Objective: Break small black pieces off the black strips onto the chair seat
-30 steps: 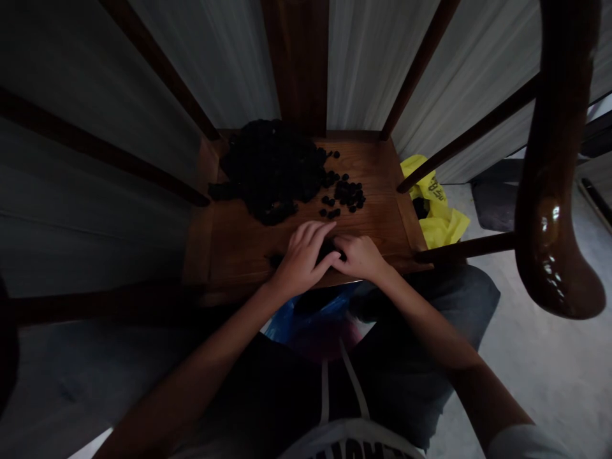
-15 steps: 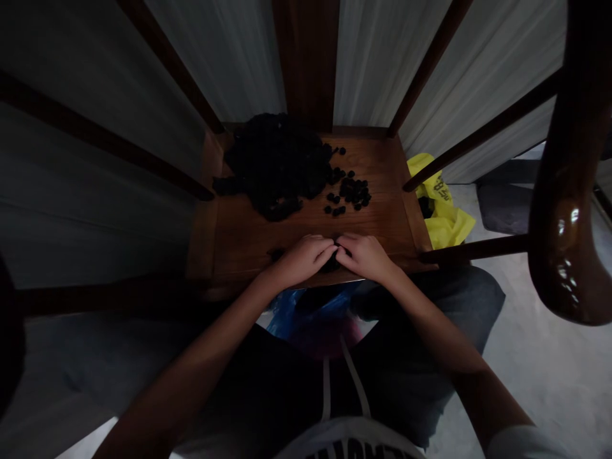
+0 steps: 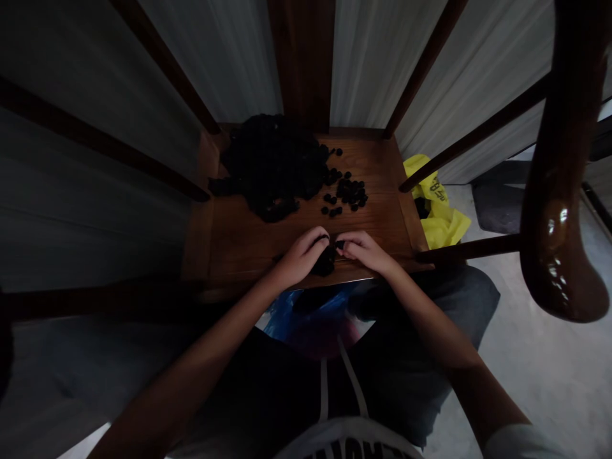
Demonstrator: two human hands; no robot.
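A wooden chair seat (image 3: 239, 245) lies before me, with a large heap of small black pieces (image 3: 270, 167) at its far left. A looser scatter of the same pieces (image 3: 347, 192) sits to the right of the heap. My left hand (image 3: 302, 256) and my right hand (image 3: 363, 252) nearly meet near the seat's front edge. Between them lies a dark clump (image 3: 325, 262), which my left hand grips. My right fingertips pinch a small black piece (image 3: 340, 244). The material is too dark to identify.
Dark wooden chair spindles (image 3: 301, 64) rise behind the seat against pale curtains (image 3: 368, 64). A yellow plastic bag (image 3: 437, 213) lies beyond the right seat edge. A blue plastic bag (image 3: 310, 312) rests on my lap, and a glossy wooden armrest (image 3: 557, 210) curves at right.
My hands have drawn slightly apart, and the dark clump now shows more between them. My view has shifted slightly.
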